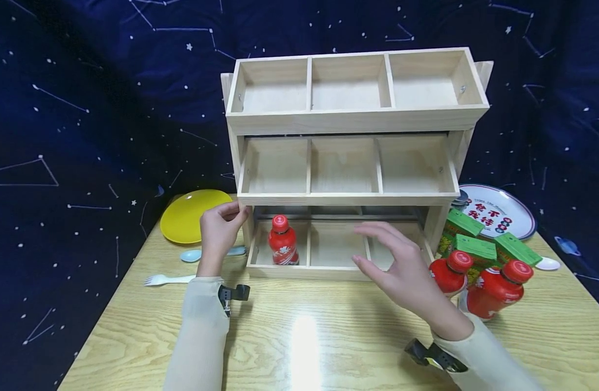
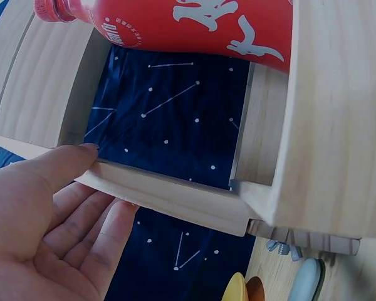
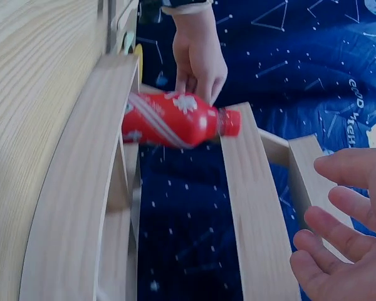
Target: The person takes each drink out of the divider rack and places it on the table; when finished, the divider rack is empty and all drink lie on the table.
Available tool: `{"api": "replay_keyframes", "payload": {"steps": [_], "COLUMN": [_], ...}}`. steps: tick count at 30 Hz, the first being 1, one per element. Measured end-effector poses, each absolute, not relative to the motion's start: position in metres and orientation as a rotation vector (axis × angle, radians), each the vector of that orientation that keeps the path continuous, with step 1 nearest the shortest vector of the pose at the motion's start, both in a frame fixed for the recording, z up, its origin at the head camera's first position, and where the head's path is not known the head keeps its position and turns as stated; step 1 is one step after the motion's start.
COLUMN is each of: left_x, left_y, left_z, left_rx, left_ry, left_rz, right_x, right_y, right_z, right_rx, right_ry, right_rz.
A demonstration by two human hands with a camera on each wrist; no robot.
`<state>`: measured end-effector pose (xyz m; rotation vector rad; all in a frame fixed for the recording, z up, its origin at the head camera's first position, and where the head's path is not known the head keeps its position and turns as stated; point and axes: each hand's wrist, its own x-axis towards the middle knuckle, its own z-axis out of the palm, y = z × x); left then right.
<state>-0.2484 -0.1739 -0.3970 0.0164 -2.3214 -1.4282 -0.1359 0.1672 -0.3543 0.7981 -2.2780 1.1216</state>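
Note:
A three-tier wooden shelf [image 1: 358,122] with divided compartments stands on the table. My left hand [image 1: 220,234] holds its left side upright between thumb and fingers; in the left wrist view the thumb [image 2: 75,162] lies against the wood. One red bottle [image 1: 283,244] stands upright in the bottom tier's left compartment. My right hand [image 1: 402,271] hovers in front of the bottom tier's right part, fingers spread and holding nothing. Beside that hand, two more red bottles [image 1: 497,290] stand on the table, the nearer-left one partly hidden by the hand.
Green boxes [image 1: 475,247] and a white printed plate [image 1: 497,209] sit right of the shelf, with a white spoon [image 1: 547,264]. Left of it lie a yellow plate [image 1: 189,214], a blue spoon [image 1: 190,255] and a white fork [image 1: 164,279]. A dark starry cloth [image 1: 108,136] hangs behind.

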Motion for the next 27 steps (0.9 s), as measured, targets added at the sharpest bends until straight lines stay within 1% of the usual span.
{"api": "replay_keyframes", "payload": {"steps": [8,16,27], "left_x": [-0.250,-0.251,-0.250], "left_y": [-0.173,-0.173,-0.175], "left_z": [-0.395,-0.396,-0.399], "left_rx": [-0.008,-0.021,-0.002], "left_ry": [-2.303,-2.282,-2.287], "left_rz": [-1.431,-1.435,-1.438], "right_x": [-0.162,-0.193,-0.218], "right_y": [0.123,0.084,0.049], "right_z": [-0.355,-0.355,-0.374], "right_rx": [0.904,0.955,0.922], "right_ry": [-2.303,-2.375,-2.478], "right_rz": [1.270,1.271,1.427]}}
